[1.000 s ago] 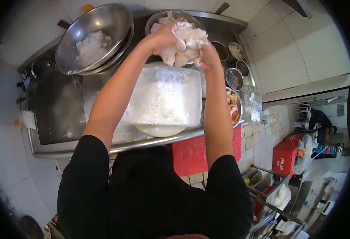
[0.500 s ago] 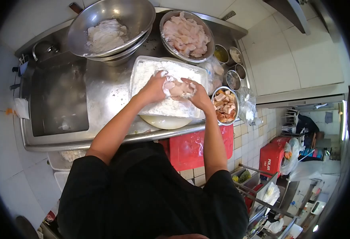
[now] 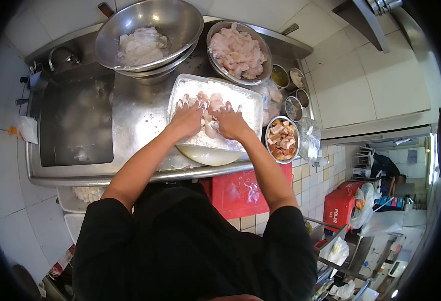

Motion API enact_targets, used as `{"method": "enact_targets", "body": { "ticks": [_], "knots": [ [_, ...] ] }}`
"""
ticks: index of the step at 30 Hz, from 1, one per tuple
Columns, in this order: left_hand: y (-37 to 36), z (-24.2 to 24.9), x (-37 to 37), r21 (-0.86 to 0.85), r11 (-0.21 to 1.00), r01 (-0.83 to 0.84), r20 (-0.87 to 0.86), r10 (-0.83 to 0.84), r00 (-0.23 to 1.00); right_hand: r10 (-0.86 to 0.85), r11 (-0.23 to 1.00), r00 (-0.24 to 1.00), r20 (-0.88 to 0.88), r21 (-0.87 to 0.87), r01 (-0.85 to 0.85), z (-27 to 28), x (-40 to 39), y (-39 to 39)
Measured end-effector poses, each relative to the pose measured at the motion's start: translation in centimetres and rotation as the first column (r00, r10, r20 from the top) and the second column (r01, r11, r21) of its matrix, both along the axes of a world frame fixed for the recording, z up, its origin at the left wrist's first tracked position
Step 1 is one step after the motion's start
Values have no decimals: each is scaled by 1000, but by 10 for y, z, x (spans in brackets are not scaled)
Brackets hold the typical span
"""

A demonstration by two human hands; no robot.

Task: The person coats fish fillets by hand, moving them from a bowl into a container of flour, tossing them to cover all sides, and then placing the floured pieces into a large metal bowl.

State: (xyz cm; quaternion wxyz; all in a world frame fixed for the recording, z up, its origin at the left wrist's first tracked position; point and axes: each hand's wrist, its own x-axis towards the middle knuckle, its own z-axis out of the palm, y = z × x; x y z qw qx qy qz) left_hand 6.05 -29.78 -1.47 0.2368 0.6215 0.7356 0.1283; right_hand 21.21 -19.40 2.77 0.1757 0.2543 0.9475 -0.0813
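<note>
A clear rectangular tray of white flour stands on the steel counter, partly over a pale round board. Pieces of pale raw meat lie in the flour. My left hand is on the left of the meat, palm down, with its floury fingers spread. To the right, my right hand also rests palm down on the meat and flour, fingers apart. Both hands touch the contents, and my palms hide part of the meat.
Behind the tray are stacked steel bowls with floury contents and a bowl of raw meat. At right stand small containers and a bowl of chopped meat. A sink lies left. Beyond the right side, a person is partly visible.
My hands have gone from cupping the meat between them to lying palm down on it with fingers spread. The view has shifted slightly.
</note>
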Motion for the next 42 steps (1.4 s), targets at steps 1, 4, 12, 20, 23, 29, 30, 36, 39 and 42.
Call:
{"method": "enact_targets", "body": {
  "ticks": [1, 4, 12, 20, 23, 29, 30, 36, 39, 42],
  "knots": [
    [1, 7, -2, 42, 999, -1, -46, 3, 999, 71, 994, 995, 63, 81, -76, 11, -4, 3],
    [10, 54, -18, -174, 985, 16, 34, -10, 999, 25, 998, 995, 101, -52, -20, 47, -14, 19],
    [66, 17, -44, 196, 971, -137, 163, 106, 981, -123, 967, 747, -654, -247, -57, -5, -32, 71],
    [45, 36, -21, 91, 987, -131, 543, 61, 837, -590, 574, 748, -304, -810, 123, 5, -9, 49],
    [15, 25, -33, 131, 991, 17, 275, -53, 960, -403, 790, 768, -497, -613, 17, 7, 26, 43],
    [16, 23, -11, -125, 992, -13, 91, 24, 996, -232, 913, 869, -437, -407, 39, -48, 34, 46],
    [22, 27, -8, -185, 983, -21, 97, 40, 994, -249, 949, 912, -328, -269, 162, -43, 20, 33],
    [59, -4, -15, 77, 989, -129, 407, 87, 909, -469, 841, 748, -468, -496, 216, -29, -9, 43],
    [61, 27, -12, 136, 959, -249, 542, 139, 829, -466, 881, 673, -574, -373, 292, -11, -7, 51],
    [66, 42, -23, 49, 975, -215, 532, 157, 832, -461, 885, 603, -651, -294, 360, 8, 0, 46]
  ]
}}
